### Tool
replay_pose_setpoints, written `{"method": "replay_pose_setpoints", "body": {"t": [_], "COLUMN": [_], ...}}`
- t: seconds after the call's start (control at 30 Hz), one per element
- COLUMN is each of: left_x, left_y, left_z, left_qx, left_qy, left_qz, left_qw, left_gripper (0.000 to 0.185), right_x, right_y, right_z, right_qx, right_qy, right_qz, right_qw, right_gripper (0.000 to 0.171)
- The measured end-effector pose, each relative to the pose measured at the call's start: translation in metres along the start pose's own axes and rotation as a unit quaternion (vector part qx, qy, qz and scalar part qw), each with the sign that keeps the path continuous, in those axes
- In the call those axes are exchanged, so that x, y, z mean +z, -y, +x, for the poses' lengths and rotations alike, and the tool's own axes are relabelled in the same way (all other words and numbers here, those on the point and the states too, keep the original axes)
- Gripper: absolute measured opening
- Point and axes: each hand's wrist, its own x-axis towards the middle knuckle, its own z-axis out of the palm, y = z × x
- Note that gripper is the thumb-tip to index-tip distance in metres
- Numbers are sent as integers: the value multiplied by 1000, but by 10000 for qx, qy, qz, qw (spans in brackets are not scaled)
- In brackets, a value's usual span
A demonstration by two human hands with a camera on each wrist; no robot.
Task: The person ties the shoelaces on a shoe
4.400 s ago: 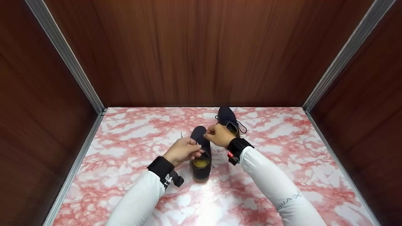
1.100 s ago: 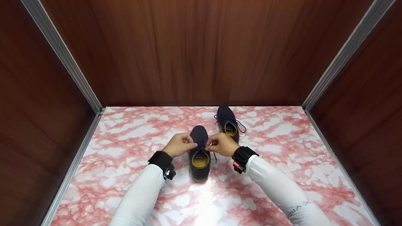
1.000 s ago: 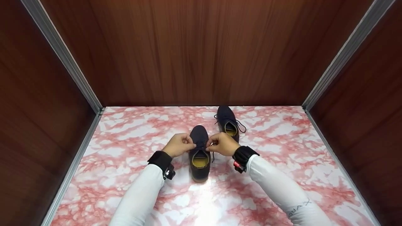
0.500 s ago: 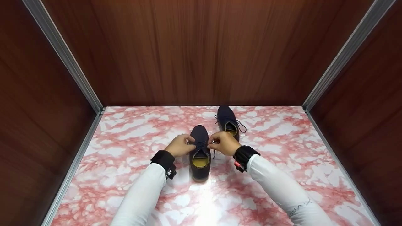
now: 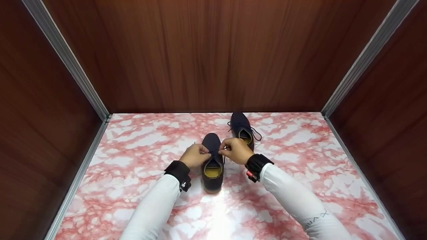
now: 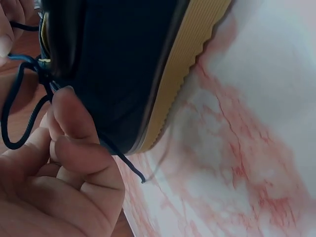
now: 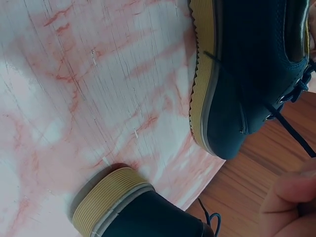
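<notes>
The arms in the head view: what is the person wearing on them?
Long white sleeves cover both arms; the right one carries grey lettering near the elbow. Each wrist wears a black band, holding a small black device with a red spot on the right. Both hands are bare.

The floor (image 5: 133, 146) is white with pink and red swirls, like marble. A bright spot of light shines on it near the front. Three dark brown wood walls stand around it: one at the back (image 5: 213, 53), one on the left (image 5: 36, 133), one on the right (image 5: 393, 116). Grey metal strips (image 5: 68, 63) run down the corners and along the floor edges.
</notes>
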Motion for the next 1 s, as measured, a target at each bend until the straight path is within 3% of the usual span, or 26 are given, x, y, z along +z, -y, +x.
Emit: {"method": "replay_pose_setpoints", "body": {"t": [0.3,0.63,0.8,1.0], "left_x": [2,1,2,4], "left_y": [-1,4,6,9], "left_z": [0,-2,-3,-3], "left_qx": [65,141,151,208], "left_qy": [-55,61,-27,-260], "left_qz": [-407,-1122,-1490,-1598], "left_qw": [9991,9936,9887,9866], "left_gripper": [10,18,21,19], "right_x": [6,16,20,19], "right_y": [1,2,4,5], "right_z": [2,3,3,2], "right_qx": [253,434,510,269], "right_qy": [-183,-438,-384,-355], "right_qz": [-34,-93,-43,-42], "right_qw": [9995,9981,9980,9990], "right_gripper": [17,21,17,5]}}
